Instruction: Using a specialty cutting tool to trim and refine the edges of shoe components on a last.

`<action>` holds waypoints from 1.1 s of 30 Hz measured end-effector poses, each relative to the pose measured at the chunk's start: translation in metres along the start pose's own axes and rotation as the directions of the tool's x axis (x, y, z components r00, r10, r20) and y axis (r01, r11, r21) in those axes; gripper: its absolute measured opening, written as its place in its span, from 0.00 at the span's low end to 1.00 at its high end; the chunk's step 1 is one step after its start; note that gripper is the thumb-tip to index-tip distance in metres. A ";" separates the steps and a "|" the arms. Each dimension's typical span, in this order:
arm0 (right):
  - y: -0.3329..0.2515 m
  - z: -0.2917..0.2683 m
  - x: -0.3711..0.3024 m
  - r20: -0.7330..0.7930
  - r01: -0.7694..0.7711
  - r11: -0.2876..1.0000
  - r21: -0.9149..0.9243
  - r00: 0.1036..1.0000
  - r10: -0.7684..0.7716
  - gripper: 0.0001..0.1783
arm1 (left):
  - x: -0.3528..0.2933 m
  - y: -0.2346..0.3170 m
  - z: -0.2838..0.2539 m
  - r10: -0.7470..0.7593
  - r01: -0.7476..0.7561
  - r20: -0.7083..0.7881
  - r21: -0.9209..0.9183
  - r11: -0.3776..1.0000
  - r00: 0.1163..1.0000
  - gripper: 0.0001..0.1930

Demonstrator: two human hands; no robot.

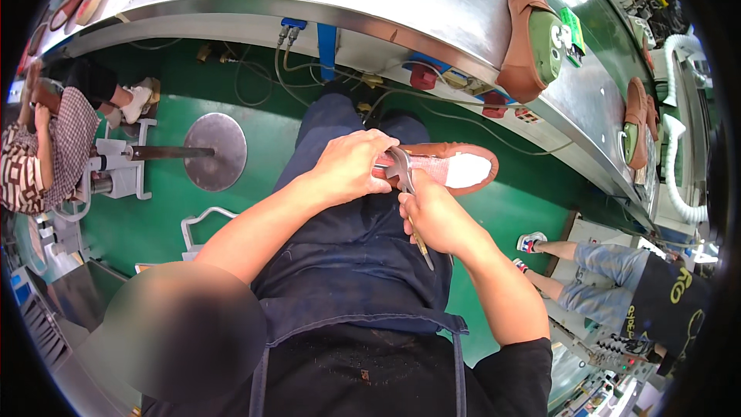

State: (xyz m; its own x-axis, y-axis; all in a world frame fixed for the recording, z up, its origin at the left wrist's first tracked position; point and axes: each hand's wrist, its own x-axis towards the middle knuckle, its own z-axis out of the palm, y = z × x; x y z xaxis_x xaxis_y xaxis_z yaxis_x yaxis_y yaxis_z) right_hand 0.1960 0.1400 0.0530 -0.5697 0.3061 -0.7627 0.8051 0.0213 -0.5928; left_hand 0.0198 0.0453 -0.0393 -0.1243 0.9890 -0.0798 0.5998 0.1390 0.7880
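A brown shoe [455, 168] lies bottom up across my lap, a white patch at its toe end and a brown rim around it. My left hand [351, 164] is closed around the other end of the shoe, thumb and fingers on either side. My right hand [436, 215] grips a pair of metal pincers [400, 167]. Their curved jaws are at the shoe close to my left fingertips, and the handle ends stick out below my right hand. Whether the jaws pinch any material cannot be made out.
A metal workbench [432, 11] runs ahead, bearing a brown shoe with a green last [546, 46]. Another brown shoe [634, 120] is farther right. Cables [494, 135] hang below the bench. A round metal disc [216, 152] stands left. People sit left and stand right [664, 293].
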 end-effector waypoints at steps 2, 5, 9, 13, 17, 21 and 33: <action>0.007 -0.007 0.002 0.050 0.023 0.999 0.045 0.998 -0.025 0.15 | -0.001 0.000 0.002 -0.017 0.016 0.007 0.016 1.000 1.000 0.38; 0.028 -0.021 0.000 0.103 0.060 0.987 0.151 0.992 -0.076 0.18 | -0.004 -0.003 0.006 0.067 -0.065 -0.044 0.060 0.996 0.997 0.38; 0.046 -0.041 -0.013 0.083 -0.002 0.928 0.372 0.996 -0.031 0.22 | -0.007 0.004 0.006 0.137 -0.127 -0.046 0.176 0.976 0.990 0.38; 0.033 -0.040 -0.023 0.026 -0.058 0.980 0.193 0.998 0.054 0.12 | -0.008 0.021 0.002 0.128 -0.130 0.024 0.275 0.953 0.991 0.38; 0.032 -0.030 -0.026 -0.036 -0.048 0.997 -0.061 0.998 0.045 0.07 | -0.005 0.018 0.044 0.395 -0.262 -0.101 0.598 0.757 0.913 0.37; 0.046 -0.023 -0.022 -0.108 0.019 0.970 -0.243 0.993 -0.046 0.10 | 0.000 0.019 0.059 0.377 -0.250 -0.159 0.514 0.821 0.913 0.38; 0.022 -0.043 -0.050 -0.033 0.045 0.945 -0.325 0.998 -0.059 0.12 | -0.006 0.020 0.067 0.457 -0.234 -0.198 0.647 0.726 0.867 0.30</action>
State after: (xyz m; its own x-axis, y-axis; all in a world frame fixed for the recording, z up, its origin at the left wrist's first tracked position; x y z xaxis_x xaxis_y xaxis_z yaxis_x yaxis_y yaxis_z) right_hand 0.2496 0.1659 0.0891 -0.6106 0.3353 -0.7175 0.7884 0.3436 -0.5104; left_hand 0.0858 0.0455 -0.0643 0.0096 0.9113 0.4117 0.9757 -0.0986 0.1956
